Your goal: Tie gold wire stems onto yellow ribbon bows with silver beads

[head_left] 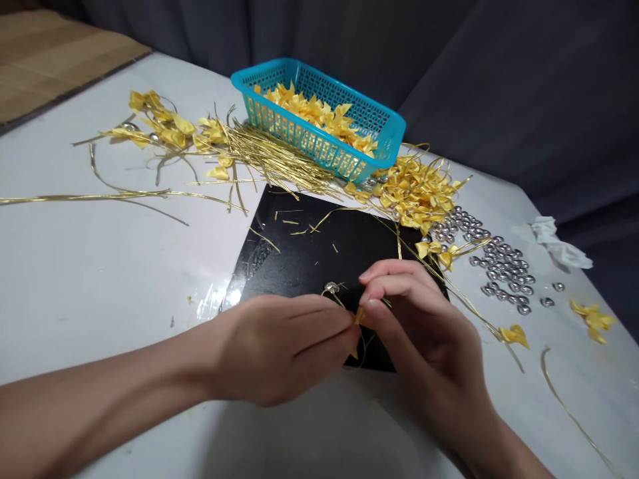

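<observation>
My left hand (pixel 289 346) and my right hand (pixel 429 326) meet above a black board (pixel 309 253). Between their fingertips they pinch a small yellow satin ribbon piece (pixel 359 318), mostly hidden by the fingers. A thin gold wire (pixel 335 299) runs out from behind my left fingers toward a silver bead (pixel 331 287) over the board. The left fingers are pressed together, and the right thumb and fingertips close on the piece from the other side. Short gold wire clippings lie on the board.
Behind the board stands a turquoise basket (pixel 324 126) of yellow ribbon pieces. A bundle of gold wires (pixel 279 156) lies before it. Yellow ribbon pieces with wires (pixel 419 189), many silver beads (pixel 504 263) and a crumpled white piece (pixel 559 243) are at the right.
</observation>
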